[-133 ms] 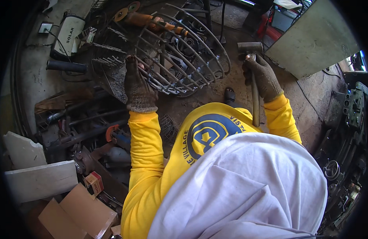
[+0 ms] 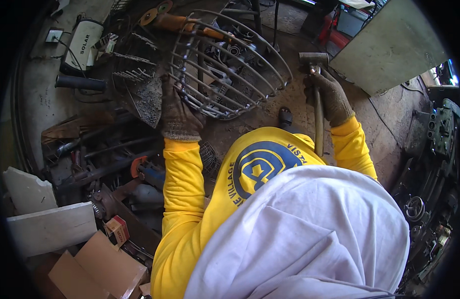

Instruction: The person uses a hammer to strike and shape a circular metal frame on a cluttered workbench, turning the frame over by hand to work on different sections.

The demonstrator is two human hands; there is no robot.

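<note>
The left hand (image 2: 179, 115), in a worn brown work glove, has its grip closed over the near left rim of a round cage of bent grey steel rods (image 2: 229, 65), fingers curled around one of the outer rings. The cage lies tilted on the dirt floor (image 2: 284, 107) at the far middle of the scene, its open ribs fanning away to the right.

The right hand (image 2: 329, 97), gloved the same way, has its grip wrapped tight around the long dull metal handle of a hammer (image 2: 317, 89). The hammer stands nearly upright, its blocky grey head at the far end, just right of the cage rim and apart from it; the handle runs down toward the person's yellow long-sleeved shirt (image 2: 182, 199).

An angle grinder with an orange body (image 2: 177, 21) lies beyond the cage at the far left, its disc pointing left. A black cylindrical handle (image 2: 80, 82) lies further left on the floor. On the near left sit scrap metal bars, a flat pale grey slab (image 2: 50, 226), a small red box (image 2: 118, 228) and a folded brown cardboard sheet (image 2: 98, 271). A large flat grey-green panel (image 2: 389, 45) leans at the far right. A white cloth (image 2: 299, 234) covers the near middle of the view.
</note>
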